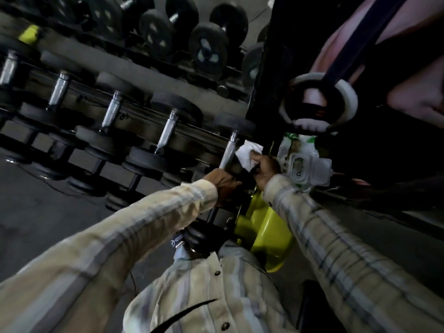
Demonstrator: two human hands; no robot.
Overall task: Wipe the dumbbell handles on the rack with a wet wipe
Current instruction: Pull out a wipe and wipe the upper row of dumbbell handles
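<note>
Right hand (265, 168) pinching the wipe (247, 156) beside the end handle (228, 152), left hand (224, 180) gripping its base, so wrapping and rubbing it looks next.

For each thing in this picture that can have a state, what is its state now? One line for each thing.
wet wipe: crumpled, held in the right hand, beside the handle.
right hand: grips the wipe.
left hand: curled at the near end of the dumbbell; what it grips is unclear.
dumbbell handle: on the rack, bare metal showing.
wipes pack: lying beside the rack; whether its lid is open or closed is unclear.
</note>
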